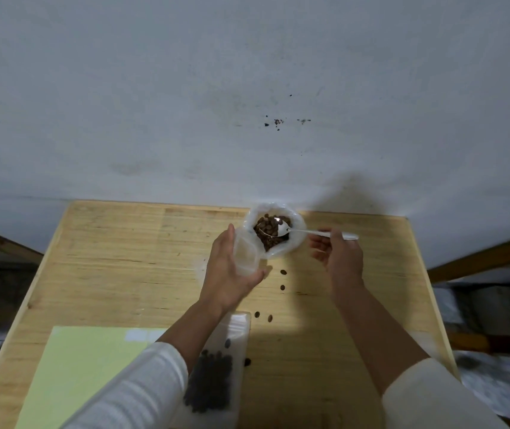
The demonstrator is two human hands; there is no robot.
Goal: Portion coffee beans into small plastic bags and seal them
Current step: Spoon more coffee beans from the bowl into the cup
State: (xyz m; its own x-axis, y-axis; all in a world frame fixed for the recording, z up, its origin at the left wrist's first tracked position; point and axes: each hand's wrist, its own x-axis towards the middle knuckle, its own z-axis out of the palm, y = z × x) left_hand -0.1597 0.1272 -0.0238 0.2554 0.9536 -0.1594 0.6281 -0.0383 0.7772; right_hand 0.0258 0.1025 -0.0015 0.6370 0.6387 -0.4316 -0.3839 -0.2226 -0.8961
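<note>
A large open plastic bag [297, 239] of coffee beans [270, 239] stands at the far edge of the wooden table [123, 258]. My right hand [338, 255] holds a metal spoon [281, 231] by its handle, the bowl lying over the beans. My left hand [232, 270] holds a small clear plastic bag [245, 255] with its mouth open, just left of the bean bag. A filled small bag [216, 373] of beans lies flat near me between my forearms.
Several loose beans [283, 272] lie scattered on the table in front of the large bag and beside the filled one. A pale green sheet [83, 366] covers the near left of the table. A white wall rises right behind the table's far edge.
</note>
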